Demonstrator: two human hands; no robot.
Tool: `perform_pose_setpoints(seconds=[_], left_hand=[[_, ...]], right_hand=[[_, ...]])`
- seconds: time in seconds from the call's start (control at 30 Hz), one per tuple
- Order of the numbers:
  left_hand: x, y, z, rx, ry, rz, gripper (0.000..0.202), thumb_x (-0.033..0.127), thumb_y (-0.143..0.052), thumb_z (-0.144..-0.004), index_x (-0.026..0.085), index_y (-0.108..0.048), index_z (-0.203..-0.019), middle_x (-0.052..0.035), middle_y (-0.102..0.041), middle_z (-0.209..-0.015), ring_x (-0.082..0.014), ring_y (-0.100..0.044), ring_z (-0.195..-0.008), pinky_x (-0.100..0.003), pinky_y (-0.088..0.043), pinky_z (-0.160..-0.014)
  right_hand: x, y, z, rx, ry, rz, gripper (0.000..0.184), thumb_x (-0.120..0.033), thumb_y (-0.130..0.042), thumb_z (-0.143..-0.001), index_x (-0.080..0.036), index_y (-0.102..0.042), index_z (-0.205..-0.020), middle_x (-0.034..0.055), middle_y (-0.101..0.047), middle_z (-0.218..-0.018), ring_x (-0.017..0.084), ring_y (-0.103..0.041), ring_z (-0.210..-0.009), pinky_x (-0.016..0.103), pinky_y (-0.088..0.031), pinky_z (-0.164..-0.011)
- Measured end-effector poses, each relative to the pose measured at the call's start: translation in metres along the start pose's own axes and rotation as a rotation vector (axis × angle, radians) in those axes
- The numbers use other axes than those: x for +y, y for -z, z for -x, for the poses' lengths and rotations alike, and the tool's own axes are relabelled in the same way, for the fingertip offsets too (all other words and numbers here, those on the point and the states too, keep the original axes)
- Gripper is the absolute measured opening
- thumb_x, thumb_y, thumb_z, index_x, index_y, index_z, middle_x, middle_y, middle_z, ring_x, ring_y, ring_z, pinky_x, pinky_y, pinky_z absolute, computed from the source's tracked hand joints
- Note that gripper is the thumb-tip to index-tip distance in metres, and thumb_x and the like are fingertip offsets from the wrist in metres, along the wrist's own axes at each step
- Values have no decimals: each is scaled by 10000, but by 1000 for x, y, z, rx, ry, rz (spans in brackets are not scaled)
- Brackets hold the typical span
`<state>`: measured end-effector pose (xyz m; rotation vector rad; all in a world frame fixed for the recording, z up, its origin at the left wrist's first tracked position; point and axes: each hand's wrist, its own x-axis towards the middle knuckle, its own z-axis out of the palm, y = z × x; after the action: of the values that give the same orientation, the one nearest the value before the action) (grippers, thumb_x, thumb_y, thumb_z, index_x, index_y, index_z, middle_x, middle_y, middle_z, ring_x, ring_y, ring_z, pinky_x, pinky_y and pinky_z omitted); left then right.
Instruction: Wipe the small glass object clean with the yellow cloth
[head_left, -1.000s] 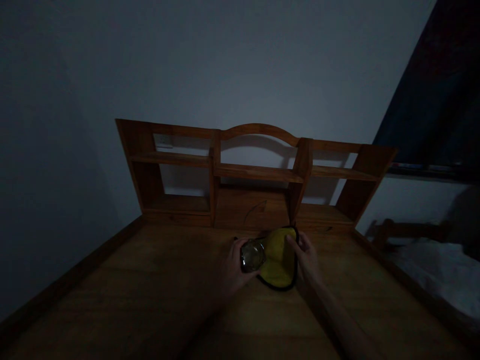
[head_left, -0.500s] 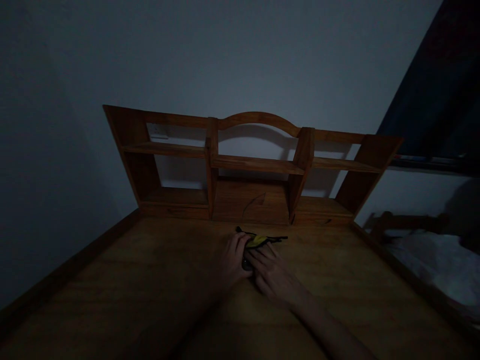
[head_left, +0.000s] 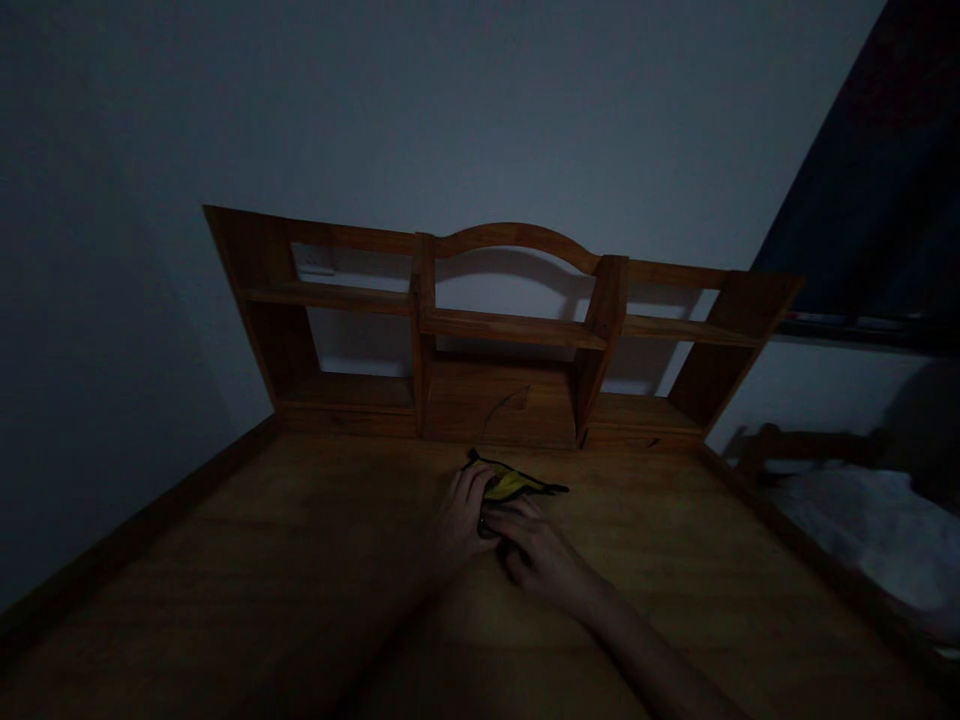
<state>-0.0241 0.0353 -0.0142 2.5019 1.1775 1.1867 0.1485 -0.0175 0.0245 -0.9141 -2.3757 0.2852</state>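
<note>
Both my hands meet at the middle of a wooden desk [head_left: 300,560] in dim light. My left hand [head_left: 459,515] is curled round something small and dark; an earlier frame shows a glass jar there, now hidden. My right hand [head_left: 536,545] presses its fingers against the same spot from the right. A yellow cloth with a black edge [head_left: 510,484] sticks out just beyond the fingers, bunched over the hidden jar.
A wooden shelf unit [head_left: 510,330] with an arched top stands at the back of the desk against a pale wall. A raised rim [head_left: 150,530] runs along the desk's left side. White bedding [head_left: 877,530] lies to the right, beyond the desk.
One second ago the jar showed in my left hand and the cloth lay spread under my right. The cloth has since been folded over the jar, and both hands have closed over it.
</note>
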Motion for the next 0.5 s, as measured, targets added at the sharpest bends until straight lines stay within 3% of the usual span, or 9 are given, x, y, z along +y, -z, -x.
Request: perform_pose_setpoints(seconds=[0.13, 0.23, 0.5], left_hand=[[-3, 2, -2, -63, -18, -38, 736, 288, -690, -602, 210, -367, -1259, -103, -457, -1243, -300, -418, -1173, -455, -376, -976], [0, 4, -3, -96, -41, -62, 734, 299, -679, -615, 198, -366, -1271, -106, -468, -1239, -303, -423, -1173, -451, -375, -979], [1, 5, -4, -104, -52, -84, 739, 288, -674, -605, 209, -371, -1274, -103, -478, -1234, -301, -428, -1166, -466, -380, -971]], right_hand=[[-2, 3, 0, 21, -33, 39, 401, -28, -502, -723, -212, -566, -1074, 57, -615, -1049, 222, -507, -1024, 378, -409, -913], [-5, 4, 1, 12, -58, 166, 305, -83, -530, -749, -191, -557, -1033, 82, -598, -1031, 244, -493, -1008, 400, -399, -919], [0, 0, 3, -6, 6, 370, 466, -113, -529, -778, -137, -442, -1236, 144, -584, -1116, 290, -472, -1085, 491, -295, -1035]])
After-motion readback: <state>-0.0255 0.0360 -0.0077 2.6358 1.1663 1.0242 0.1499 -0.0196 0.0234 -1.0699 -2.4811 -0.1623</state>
